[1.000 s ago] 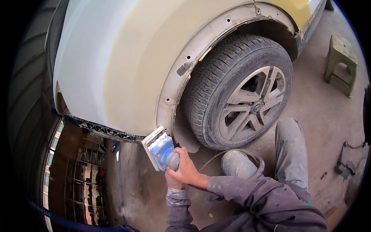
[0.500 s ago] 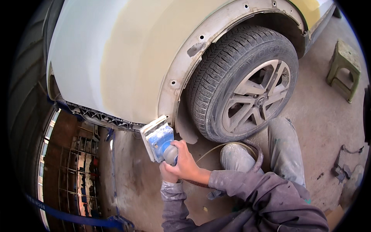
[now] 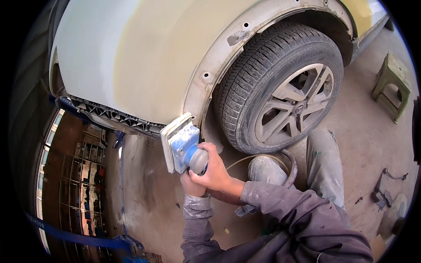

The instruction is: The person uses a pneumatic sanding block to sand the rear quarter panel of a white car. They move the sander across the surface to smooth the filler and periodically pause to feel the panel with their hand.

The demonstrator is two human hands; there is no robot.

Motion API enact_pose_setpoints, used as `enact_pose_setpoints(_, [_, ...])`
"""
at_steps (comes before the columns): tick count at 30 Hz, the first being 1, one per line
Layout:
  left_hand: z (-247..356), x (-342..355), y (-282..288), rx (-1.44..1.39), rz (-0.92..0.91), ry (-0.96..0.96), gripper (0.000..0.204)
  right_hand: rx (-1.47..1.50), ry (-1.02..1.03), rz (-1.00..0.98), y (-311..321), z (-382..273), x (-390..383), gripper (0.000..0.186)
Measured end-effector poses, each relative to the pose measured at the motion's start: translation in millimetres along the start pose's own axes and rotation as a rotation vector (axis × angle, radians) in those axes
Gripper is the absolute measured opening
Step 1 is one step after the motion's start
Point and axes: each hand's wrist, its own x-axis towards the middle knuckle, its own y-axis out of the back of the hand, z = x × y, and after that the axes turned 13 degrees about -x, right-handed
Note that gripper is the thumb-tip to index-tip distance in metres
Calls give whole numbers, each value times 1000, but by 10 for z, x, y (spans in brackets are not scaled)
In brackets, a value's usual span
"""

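Observation:
Both hands are closed round a blue and grey power sander [image 3: 184, 147] with a flat, pale rectangular pad. My right hand [image 3: 215, 171] wraps the grey rounded body from above, thumb along its side. Below it, my left hand [image 3: 193, 185] holds the lower end, its fingers partly hidden by the right. White dust coats the sander. Its pad is tilted on edge, with the upper corner at the lower front tip of the wheel arch [image 3: 199, 90], by the car's fender panel [image 3: 162, 65]. A ribbed hose [image 3: 223, 198] runs back from my hands.
A dusty tyre [image 3: 245, 87] with a spoked rim fills the arch, close to my right hand. My knee [image 3: 267, 170] is below it. A green plastic stool [image 3: 392, 85] stands at the right, a dark tool-like object [image 3: 382, 193] lies on the floor, and a metal rack [image 3: 83, 188] stands left.
My hands and the sander have shifted slightly up and right in the view, still at the arch's lower tip. The whole view has moved a little too.

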Motion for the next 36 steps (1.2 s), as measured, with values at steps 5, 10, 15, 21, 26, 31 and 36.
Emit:
enact_pose_setpoints(5, [25,74,-90,-427,110,121,34,-29,38,27,51,-78,46,79])
enact_pose_setpoints(10, [418,181,-59,33,17,-96,34,-14,32,49,165,-233,182,79])
enact_pose_setpoints(15, [892,402,-141,51,-47,-121,33,-23,40,121,415,-462,411,79])
enact_pose_setpoints(21, [1438,770,-322,93,-67,-268,35,10,63,223,799,-690,764,80])
enact_pose_setpoints(26, [1832,1016,-541,149,-160,-247,36,-12,111,321,1222,-825,1046,79])
enact_pose_setpoints(31, [2495,1183,-954,209,-269,-290,38,20,118,394,1737,-905,1331,75])
enact_pose_setpoints(36, [2846,1449,-1398,161,-335,-317,49,12,87,468,2272,-933,1600,72])
